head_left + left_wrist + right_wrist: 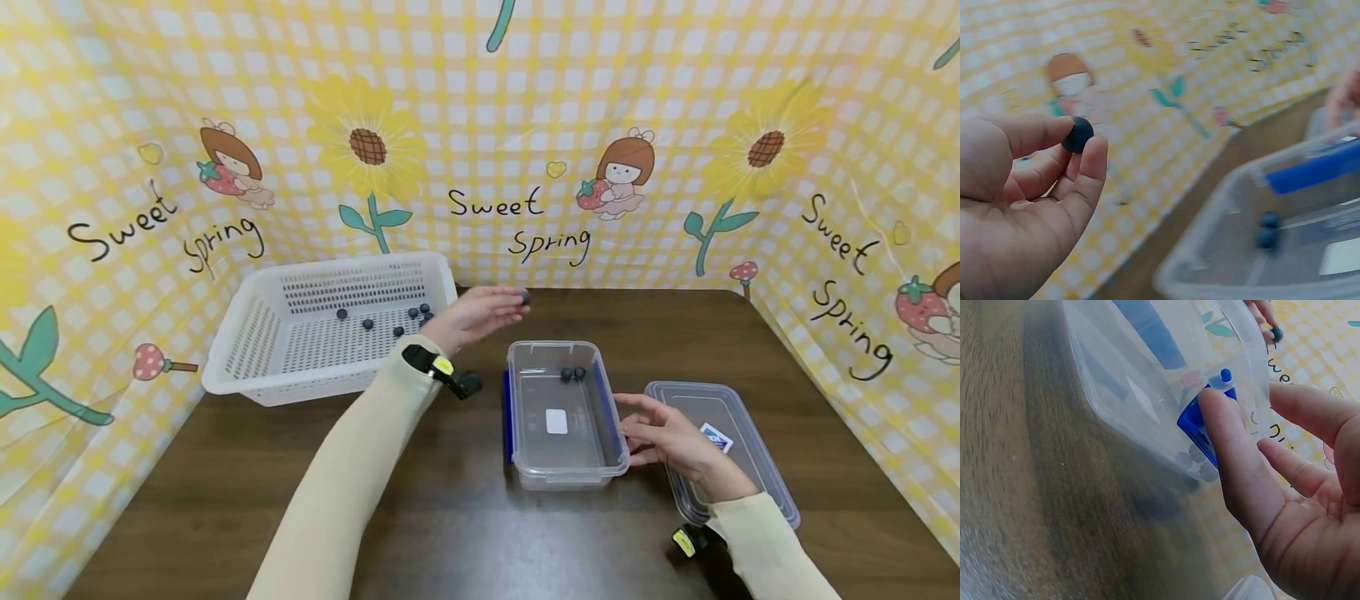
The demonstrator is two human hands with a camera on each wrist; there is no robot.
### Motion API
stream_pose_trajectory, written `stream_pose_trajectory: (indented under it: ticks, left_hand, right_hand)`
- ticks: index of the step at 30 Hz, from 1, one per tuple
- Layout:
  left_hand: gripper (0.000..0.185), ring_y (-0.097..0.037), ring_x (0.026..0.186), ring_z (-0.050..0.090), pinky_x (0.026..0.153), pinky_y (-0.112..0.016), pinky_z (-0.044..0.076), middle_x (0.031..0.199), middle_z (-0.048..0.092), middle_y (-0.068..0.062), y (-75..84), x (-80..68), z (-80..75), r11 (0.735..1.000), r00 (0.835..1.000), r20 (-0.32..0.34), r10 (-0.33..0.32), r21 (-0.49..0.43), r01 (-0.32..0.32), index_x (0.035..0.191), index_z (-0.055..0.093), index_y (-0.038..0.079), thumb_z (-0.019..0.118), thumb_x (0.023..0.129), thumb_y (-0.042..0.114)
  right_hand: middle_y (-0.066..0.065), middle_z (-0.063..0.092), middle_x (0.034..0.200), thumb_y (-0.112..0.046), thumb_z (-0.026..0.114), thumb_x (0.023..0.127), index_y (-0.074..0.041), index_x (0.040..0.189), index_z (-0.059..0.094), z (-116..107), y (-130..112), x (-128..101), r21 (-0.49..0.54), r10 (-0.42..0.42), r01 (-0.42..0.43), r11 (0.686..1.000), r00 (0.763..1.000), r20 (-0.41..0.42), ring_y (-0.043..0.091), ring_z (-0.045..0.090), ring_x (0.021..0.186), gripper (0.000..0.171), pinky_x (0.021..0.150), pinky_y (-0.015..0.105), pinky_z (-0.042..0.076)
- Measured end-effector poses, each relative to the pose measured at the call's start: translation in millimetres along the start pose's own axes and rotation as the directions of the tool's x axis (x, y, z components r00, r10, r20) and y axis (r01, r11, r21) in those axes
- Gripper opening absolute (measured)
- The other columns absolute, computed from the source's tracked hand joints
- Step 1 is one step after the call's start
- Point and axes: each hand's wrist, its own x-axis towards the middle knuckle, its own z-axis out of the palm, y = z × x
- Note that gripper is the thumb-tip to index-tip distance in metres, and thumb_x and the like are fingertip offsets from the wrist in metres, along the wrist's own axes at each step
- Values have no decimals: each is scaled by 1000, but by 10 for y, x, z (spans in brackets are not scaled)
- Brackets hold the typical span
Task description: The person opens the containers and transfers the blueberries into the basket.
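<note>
Left hand: a single blueberry [1077, 134] is pinched between thumb and fingertips of the left hand [480, 312], held above the table at 11 o'clock from the clear container [564, 414].
Right hand: the right hand [663, 437] is kept open, its fingers laid against the container's right wall at 3 o'clock.
Container: two blueberries [573, 374] are seen at its far end.
Lid: the lid [742, 433] is placed at 3 o'clock, under the right wrist.
Basket: the white basket [247, 350] at 10 o'clock is loaded with loose berries [414, 315].
</note>
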Motion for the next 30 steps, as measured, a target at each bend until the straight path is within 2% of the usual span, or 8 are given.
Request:
stream_pose_trajectory:
  ticks: [6, 10, 14, 17, 19, 23, 25, 30]
  left_hand:
    - [44, -18, 92, 63, 81, -20, 56, 114, 57, -15, 327, -77, -348, 997, 996, -72, 46, -60, -51, 146, 33, -13, 41, 103, -7]
    - [47, -14, 93, 63, 94, -22, 52, 121, 52, -14, 439, -143, -590, 996, 991, -117, 68, -42, -74, 149, 28, -12, 40, 104, -5]
    - [48, -14, 101, 61, 110, -28, 40, 137, 46, -20, 457, -199, -834, 996, 979, -180, 92, -2, -94, 151, 27, -10, 40, 105, -4]
    - [49, -16, 111, 59, 110, -27, 40, 149, 39, -23, 412, -216, -1025, 994, 968, -225, 112, 31, -108, 151, 29, -8, 43, 104, -2]
    - [48, -18, 114, 60, 103, -26, 47, 147, 43, -24, 349, -170, -1232, 992, 965, -232, 125, -1, -129, 148, 38, -8, 51, 102, -3]
    - [47, -25, 128, 54, 102, -25, 48, 148, 42, -25, 337, -216, -1368, 991, 944, -306, 121, -12, -130, 147, 40, -7, 52, 101, -3]
    - [49, -26, 130, 51, 106, -26, 44, 149, 41, -25, 397, -311, -1302, 995, 923, -373, 93, 7, -97, 149, 35, -7, 48, 103, -3]
    - [50, -17, 107, 61, 107, -27, 42, 141, 48, -19, 471, -406, -1373, 997, 874, -485, 15, -54, -48, 151, 35, -3, 47, 102, -4]
  right_hand:
    - [6, 70, 99, 0, 54, 101, -5, 144, 43, 0, -19, -3, -7, -2, 1, 1000, 1000, -17, 16, 69, 80, 45, 70, 32, 62]
    - [6, 70, 99, -1, 55, 101, 0, 146, 38, -14, 10, 9, -6, -7, 7, 1000, 1000, -16, 16, 69, 80, 48, 70, 33, 62]
    - [6, 70, 100, -3, 57, 101, -4, 145, 41, -38, 47, 18, -1, -19, 19, 1000, 1000, 15, 16, 70, 81, 47, 72, 34, 62]
    - [6, 70, 101, -5, 57, 101, -9, 143, 45, -52, 76, 20, 2, -37, 37, 999, 998, 44, 17, 70, 82, 44, 72, 35, 62]
    - [6, 70, 100, -7, 59, 100, -11, 142, 46, -47, 79, 23, -3, -33, 34, 999, 999, 38, 16, 70, 82, 44, 72, 34, 62]
    - [5, 69, 98, -7, 60, 100, 4, 145, 35, -24, 47, 23, -26, -5, 5, 1000, 1000, -6, 16, 69, 80, 54, 71, 34, 62]
    - [6, 69, 98, -5, 58, 100, 9, 147, 27, -13, 30, 16, -31, 8, -8, 1000, 1000, -19, 16, 69, 79, 57, 71, 34, 62]
    - [6, 69, 99, 0, 53, 102, 9, 148, 24, -3, 12, 0, -25, 6, -7, 1000, 1000, -19, 17, 69, 80, 55, 70, 34, 62]
